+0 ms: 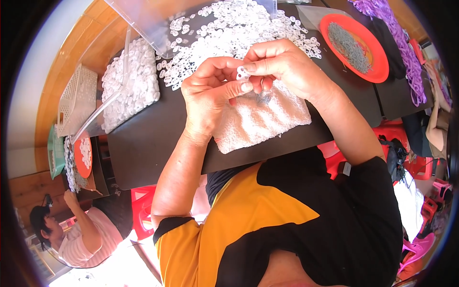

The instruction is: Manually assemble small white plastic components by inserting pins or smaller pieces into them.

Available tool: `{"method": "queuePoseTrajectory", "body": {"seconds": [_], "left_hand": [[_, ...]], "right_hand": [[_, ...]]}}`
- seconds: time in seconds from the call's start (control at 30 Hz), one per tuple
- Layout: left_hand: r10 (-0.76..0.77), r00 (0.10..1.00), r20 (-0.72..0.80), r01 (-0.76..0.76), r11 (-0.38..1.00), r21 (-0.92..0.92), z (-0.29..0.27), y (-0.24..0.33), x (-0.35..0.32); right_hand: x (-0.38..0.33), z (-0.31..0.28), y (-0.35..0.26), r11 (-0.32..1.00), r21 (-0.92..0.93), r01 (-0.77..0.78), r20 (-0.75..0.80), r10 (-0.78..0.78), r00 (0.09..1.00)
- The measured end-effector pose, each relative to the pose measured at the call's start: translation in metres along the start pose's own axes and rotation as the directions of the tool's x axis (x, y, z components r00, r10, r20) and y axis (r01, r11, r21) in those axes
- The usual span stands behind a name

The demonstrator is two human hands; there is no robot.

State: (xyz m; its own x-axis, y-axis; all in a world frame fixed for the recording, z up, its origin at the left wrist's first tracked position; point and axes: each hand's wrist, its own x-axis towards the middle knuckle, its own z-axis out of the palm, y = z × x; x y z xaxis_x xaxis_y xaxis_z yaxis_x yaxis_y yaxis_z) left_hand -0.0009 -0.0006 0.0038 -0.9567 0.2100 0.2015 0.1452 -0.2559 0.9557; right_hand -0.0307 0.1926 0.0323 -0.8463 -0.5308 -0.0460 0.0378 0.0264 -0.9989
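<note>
Between my two hands is a small white plastic piece with holes [243, 72]. My left hand [205, 98] is closed, pinching it from the left with thumb and fingers. From the right, my right hand [287, 67] is closed on it too, thumb against its upper edge. Whether a finer part is also in the fingers, I cannot make out. Below the hands a folded pale towel [267, 122] lies on the dark table [143, 158], with a few thin grey bits on it, partly hidden. Just beyond my hands spreads a heap of similar white pieces [229, 28].
At the right, a red oval tray [381, 71] holds many thin grey metal pieces. A clear plastic bin [143, 19] stands at the back, with piled white parts [131, 81] to the left. Purple strips [409, 52] lie far right. Another person [81, 234] works at lower left.
</note>
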Motion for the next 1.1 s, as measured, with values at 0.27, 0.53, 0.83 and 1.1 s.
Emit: {"method": "queuePoseTrajectory", "body": {"seconds": [0.27, 0.53, 0.83, 1.1], "left_hand": [[-0.017, 1.000, -0.014, 0.017, 1.000, -0.020, 0.005, 0.004, -0.001], [0.051, 0.999, 0.015, -0.050, 0.995, -0.085, -0.002, 0.006, -0.004], [0.043, 0.999, 0.000, -0.043, 0.995, -0.086, 0.001, 0.011, -0.005], [0.067, 0.996, 0.052, -0.063, 0.995, -0.076, 0.005, 0.016, -0.006]], "right_hand": [[-0.001, 0.003, 0.001, 1.000, 0.019, -0.006, 0.007, 0.006, 1.000], [-0.005, 0.011, -0.003, 0.994, 0.110, -0.024, 0.041, 0.019, 0.999], [-0.005, 0.011, -0.003, 0.995, 0.097, 0.013, 0.016, -0.014, 1.000], [-0.007, 0.010, -0.002, 0.992, 0.118, 0.052, 0.037, -0.057, 0.998]]}}
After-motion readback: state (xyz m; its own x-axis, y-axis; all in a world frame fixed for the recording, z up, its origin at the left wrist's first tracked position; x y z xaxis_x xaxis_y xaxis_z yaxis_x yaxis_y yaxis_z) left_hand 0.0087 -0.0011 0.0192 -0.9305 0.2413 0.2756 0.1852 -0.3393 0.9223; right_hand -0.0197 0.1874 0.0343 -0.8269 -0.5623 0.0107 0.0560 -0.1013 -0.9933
